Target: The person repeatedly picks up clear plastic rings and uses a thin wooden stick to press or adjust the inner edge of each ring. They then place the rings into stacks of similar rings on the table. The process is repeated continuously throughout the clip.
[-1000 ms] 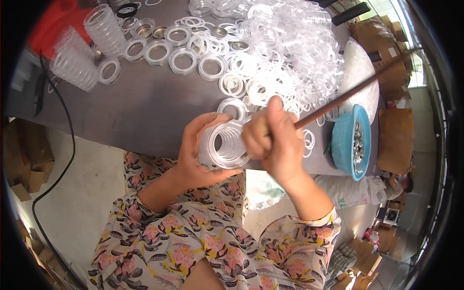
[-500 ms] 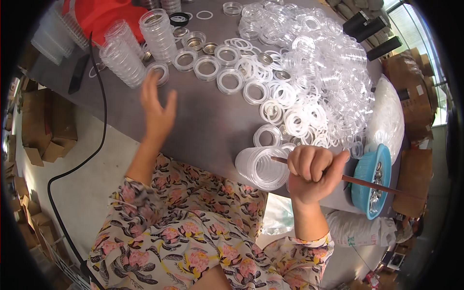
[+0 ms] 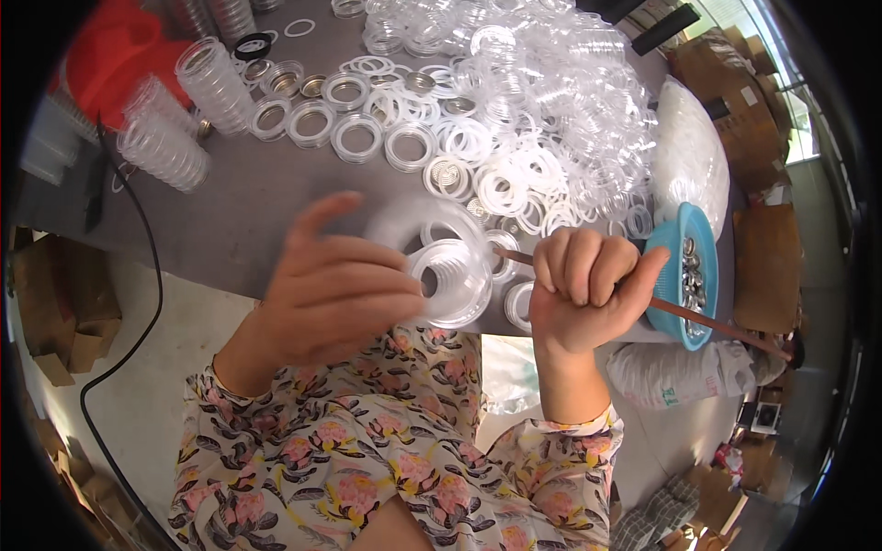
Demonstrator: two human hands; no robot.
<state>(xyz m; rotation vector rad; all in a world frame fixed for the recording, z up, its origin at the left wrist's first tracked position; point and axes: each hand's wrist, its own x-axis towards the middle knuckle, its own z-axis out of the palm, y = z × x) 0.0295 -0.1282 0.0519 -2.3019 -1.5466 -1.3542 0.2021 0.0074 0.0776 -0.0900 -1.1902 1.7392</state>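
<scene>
My left hand [image 3: 340, 289] is smeared by motion at the front edge of the table, its thumb and fingers around a blurred clear round plastic case [image 3: 390, 219]. Just beyond its fingertips lies a tilted stack of clear round cases [image 3: 450, 294]. My right hand [image 3: 588, 289] is closed in a fist around a thin reddish-brown stick [image 3: 717, 329], thumb pointing outward. The stick's left tip is close to the stack; its other end slopes down past a blue basket [image 3: 661, 285]. Single round cases [image 3: 358, 138] with rings in them stand in a row across the table.
Loose clear cases [image 3: 570, 119] form a large heap at the back, with white rings [image 3: 505, 184] in front. Tall case stacks [image 3: 165, 151] and a red cloth [image 3: 119, 64] occupy the left. A black cable [image 3: 152, 230] hangs there. Metal discs fill the basket beside a plastic bag [image 3: 689, 156].
My left hand has come back from the far left to the near stack, and the case that lay there has gone with it. My right hand still grips the stick. The whole view has shifted.
</scene>
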